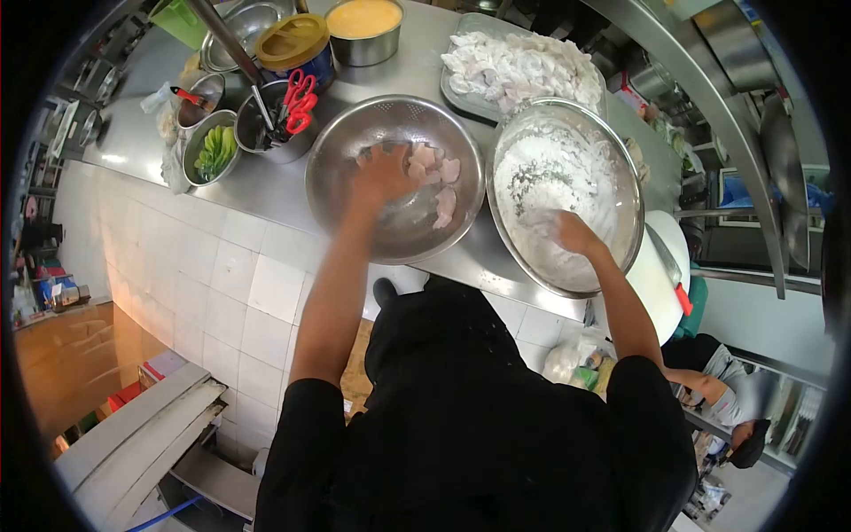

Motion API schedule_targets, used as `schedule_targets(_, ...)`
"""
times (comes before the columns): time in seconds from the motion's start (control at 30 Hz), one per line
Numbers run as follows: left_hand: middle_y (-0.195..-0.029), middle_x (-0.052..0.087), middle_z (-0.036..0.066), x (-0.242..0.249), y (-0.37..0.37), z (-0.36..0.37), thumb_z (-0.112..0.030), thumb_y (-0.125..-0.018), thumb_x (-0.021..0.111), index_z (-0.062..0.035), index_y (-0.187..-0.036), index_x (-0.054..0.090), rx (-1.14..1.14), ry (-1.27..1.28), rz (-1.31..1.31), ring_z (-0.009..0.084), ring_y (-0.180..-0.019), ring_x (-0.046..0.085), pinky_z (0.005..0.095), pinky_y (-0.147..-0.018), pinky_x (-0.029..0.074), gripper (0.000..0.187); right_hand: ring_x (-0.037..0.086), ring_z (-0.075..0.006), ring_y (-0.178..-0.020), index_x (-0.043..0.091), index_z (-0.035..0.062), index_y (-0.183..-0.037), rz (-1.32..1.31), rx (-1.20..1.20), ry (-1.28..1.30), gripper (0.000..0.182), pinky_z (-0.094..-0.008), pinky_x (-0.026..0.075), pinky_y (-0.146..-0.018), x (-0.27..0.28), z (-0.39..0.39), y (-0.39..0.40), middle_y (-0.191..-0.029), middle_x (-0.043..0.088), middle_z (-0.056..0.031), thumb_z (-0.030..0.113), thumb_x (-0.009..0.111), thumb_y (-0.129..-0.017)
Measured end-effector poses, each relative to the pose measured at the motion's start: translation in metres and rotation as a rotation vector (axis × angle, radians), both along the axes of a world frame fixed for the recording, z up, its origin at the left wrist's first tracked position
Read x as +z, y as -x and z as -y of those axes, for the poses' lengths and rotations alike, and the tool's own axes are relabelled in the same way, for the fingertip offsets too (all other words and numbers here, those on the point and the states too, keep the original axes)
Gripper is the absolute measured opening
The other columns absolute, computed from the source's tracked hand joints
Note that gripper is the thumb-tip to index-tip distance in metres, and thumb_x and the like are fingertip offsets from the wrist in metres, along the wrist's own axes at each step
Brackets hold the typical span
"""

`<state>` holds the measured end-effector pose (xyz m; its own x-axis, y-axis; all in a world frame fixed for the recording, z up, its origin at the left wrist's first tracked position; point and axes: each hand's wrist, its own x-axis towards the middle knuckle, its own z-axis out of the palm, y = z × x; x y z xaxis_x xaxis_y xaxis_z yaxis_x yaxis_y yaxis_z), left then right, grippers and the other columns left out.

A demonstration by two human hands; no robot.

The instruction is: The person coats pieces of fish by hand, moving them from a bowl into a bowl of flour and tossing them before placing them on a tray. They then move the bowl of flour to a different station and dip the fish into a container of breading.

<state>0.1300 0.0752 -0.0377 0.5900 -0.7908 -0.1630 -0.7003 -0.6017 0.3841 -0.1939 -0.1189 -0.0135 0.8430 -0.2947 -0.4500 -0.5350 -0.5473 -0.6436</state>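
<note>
My left hand (387,174) reaches into a steel bowl (341,226), fingers spread and slightly blurred, beside several pale raw meat pieces (434,168) that look like chicken. Nothing shows in its grip. To the right, my right hand (572,232) is down in a second steel bowl (631,191) holding white flour (567,173). Its fingers are coated white and blend into the flour, so their closing and anything under them are hidden. Behind the flour bowl, a tray (456,84) is heaped with white-coated pieces (523,66).
Red-handled scissors (300,102) stand in a steel pot left of the meat bowl. Nearby are a bowl of green vegetables (215,152), a yellow-lidded tub (292,43) and a pot of orange liquid (364,18). A knife (667,257) lies at right. Another person (731,399) is at lower right.
</note>
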Motion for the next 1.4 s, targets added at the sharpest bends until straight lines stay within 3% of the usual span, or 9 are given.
schedule_targets(0.17, -0.129, 0.039, 0.02, 0.005, 0.016, 0.027, -0.043, -0.064, 0.07, -0.0198, -0.132, 0.042, -0.229, 0.051, -0.584, 0.0382, -0.119, 0.039, 0.0483, -0.101, 0.028, 0.077, 0.047, -0.0305, -0.117, 0.044, -0.0032, -0.126, 0.015, -0.391, -0.047, 0.053, -0.0344, 0.033, -0.101, -0.049, -0.028, -0.002, -0.125, 0.051, -0.0197, 0.023, 0.059, -0.082)
schedule_targets(0.27, -0.118, 0.048, 0.019, -0.027, 0.052, 0.038, -0.03, -0.064, 0.072, -0.0171, -0.116, 0.051, -0.101, 0.165, -0.23, 0.0366, -0.119, 0.035, 0.0491, -0.098, 0.03, 0.057, 0.051, -0.0288, -0.107, 0.049, -0.0023, -0.118, 0.203, -0.48, 0.019, 0.045, -0.0378, 0.038, -0.095, -0.065, -0.048, -0.056, -0.119, 0.053, -0.0169, 0.023, 0.06, -0.082)
schedule_targets(0.53, -0.081, 0.058, 0.01, -0.059, 0.023, 0.051, -0.001, -0.068, 0.059, -0.0079, -0.085, 0.058, -0.309, 0.381, -0.147, 0.0288, -0.077, 0.057, 0.0398, -0.065, 0.046, 0.019, 0.063, -0.019, -0.073, 0.051, 0.0158, -0.117, 0.402, -0.673, -1.168, 0.032, -0.0334, 0.05, -0.055, -0.066, 0.027, -0.067, -0.091, 0.062, -0.0048, 0.02, 0.056, -0.085)
schedule_targets(0.6, -0.078, 0.058, 0.003, -0.019, 0.015, 0.037, -0.005, -0.072, 0.059, -0.0064, -0.087, 0.057, 0.083, 0.52, -1.194, 0.0156, -0.07, 0.054, 0.031, -0.059, 0.044, 0.015, 0.063, -0.0177, -0.063, 0.055, 0.0139, -0.106, 0.467, -0.892, -1.027, 0.022, -0.0291, 0.05, -0.049, -0.017, 0.019, -0.04, -0.082, 0.062, -0.0033, 0.017, 0.056, -0.084)
schedule_targets(0.7, -0.071, 0.053, -0.003, 0.065, 0.04, 0.038, -0.005, -0.076, 0.054, -0.0063, -0.085, 0.058, -0.076, 0.587, -1.262, 0.0096, -0.071, 0.051, 0.0274, -0.057, 0.042, 0.009, 0.062, -0.0184, -0.065, 0.056, 0.0087, -0.098, 0.459, -0.926, -0.968, 0.016, -0.0307, 0.052, -0.054, -0.011, 0.047, 0.005, -0.08, 0.061, -0.0061, 0.014, 0.056, -0.083)
schedule_targets(1.0, -0.099, 0.064, 0.016, 0.053, 0.117, 0.129, -0.005, -0.076, 0.052, -0.0088, -0.103, 0.064, -0.571, 0.419, -0.288, 0.0262, -0.084, 0.062, 0.033, -0.072, 0.047, 0.029, 0.055, -0.0204, -0.081, 0.059, 0.0067, -0.101, 0.391, -1.138, -0.665, 0.025, -0.0372, 0.048, -0.065, -0.018, 0.057, 0.006, -0.093, 0.059, -0.008, 0.022, 0.049, -0.084)
schedule_targets(1.2, -0.095, 0.066, 0.014, 0.046, 0.039, 0.046, -0.009, -0.078, 0.052, -0.0089, -0.1, 0.065, 0.096, 0.439, -0.087, 0.0268, -0.089, 0.063, 0.0359, -0.08, 0.047, 0.026, 0.045, -0.0218, -0.113, 0.041, 0.0142, -0.132, 0.54, -0.983, -0.749, 0.051, -0.0408, 0.039, -0.091, -0.002, 0.091, -0.002, -0.123, 0.05, -0.0051, 0.041, 0.044, -0.089)
schedule_targets(1.3, -0.109, 0.062, 0.011, -0.017, 0.015, 0.015, -0.028, -0.075, 0.06, -0.0161, -0.104, 0.065, 0.118, 0.112, 0.152, 0.0289, -0.106, 0.056, 0.0416, -0.09, 0.042, 0.032, 0.048, -0.0184, -0.102, 0.052, 0.0047, -0.117, 0.468, -1.134, -0.205, 0.039, -0.0369, 0.042, -0.081, -0.082, 0.108, -0.053, -0.111, 0.053, -0.0094, 0.032, 0.043, -0.09)
schedule_targets(1.4, -0.123, 0.053, 0.011, -0.029, 0.011, 0.001, -0.043, -0.068, 0.064, -0.022, -0.115, 0.058, 0.099, -0.048, 0.066, 0.0331, -0.118, 0.044, 0.046, -0.098, 0.034, 0.052, 0.054, -0.0359, -0.1, 0.063, -0.0015, -0.085, 0.09, -0.217, 0.686, 0.026, -0.0432, 0.044, -0.085, -0.096, 0.051, -0.11, -0.095, 0.059, -0.0271, 0.017, 0.047, -0.077)
